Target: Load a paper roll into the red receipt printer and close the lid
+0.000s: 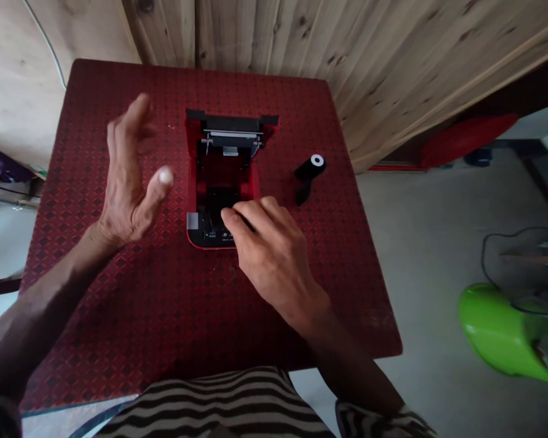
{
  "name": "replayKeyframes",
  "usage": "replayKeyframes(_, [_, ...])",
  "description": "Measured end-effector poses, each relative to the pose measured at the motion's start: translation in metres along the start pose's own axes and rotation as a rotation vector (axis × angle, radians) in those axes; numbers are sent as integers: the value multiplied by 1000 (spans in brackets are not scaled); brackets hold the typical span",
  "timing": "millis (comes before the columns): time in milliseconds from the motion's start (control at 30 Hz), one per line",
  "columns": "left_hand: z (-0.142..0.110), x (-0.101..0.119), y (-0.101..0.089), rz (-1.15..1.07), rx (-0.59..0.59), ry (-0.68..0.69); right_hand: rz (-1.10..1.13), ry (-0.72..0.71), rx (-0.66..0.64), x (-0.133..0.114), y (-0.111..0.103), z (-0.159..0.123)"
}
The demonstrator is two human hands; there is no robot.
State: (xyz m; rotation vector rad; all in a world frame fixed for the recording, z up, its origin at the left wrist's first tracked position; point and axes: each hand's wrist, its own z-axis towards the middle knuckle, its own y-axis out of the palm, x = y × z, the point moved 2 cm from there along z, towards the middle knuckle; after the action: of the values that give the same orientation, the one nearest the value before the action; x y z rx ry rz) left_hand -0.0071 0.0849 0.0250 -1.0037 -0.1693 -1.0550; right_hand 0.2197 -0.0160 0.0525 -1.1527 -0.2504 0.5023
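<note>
A small red and black printer (192,201) stands on the table with its lid (232,124) raised at the back. Its inner bay (223,176) looks vacant, though its front right part is hidden by my right hand. My right hand (271,249) lies over the printer's front right corner, fingers curled and thumb against them; whatever is between them does not show. Left of the printer, my left hand (128,176) is raised with nothing in it, thumb and fingers apart, slightly blurred. A black roll (311,167) with a white core lies to the right, its loose end hanging toward me.
The table (155,304) has a red patterned cover and meets a wooden plank wall (256,36) at the back. On the floor to the right is a bright green bin-like container (493,328) beside a dark cable (484,255).
</note>
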Motion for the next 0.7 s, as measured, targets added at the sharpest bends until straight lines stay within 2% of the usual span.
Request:
replayKeyframes(100, [39,4,3,16,-111,55,7,22,102,-5,3,-9])
replayKeyframes(200, [49,13,9,-51,-113,-10,48,52,179,-8,7,-14])
replayKeyframes(300, [33,27,9,-104,-66,17,102,76,236,-9,9,-17])
replayKeyframes(433, [2,37,7,-119,-134,83,113,76,267,-11,7,-21])
replayKeyframes(567, [-20,33,10,-47,-154,129,102,85,272,-13,7,-23])
replayKeyframes(700, [-31,25,17,-13,-137,221,96,81,242,-13,8,-25])
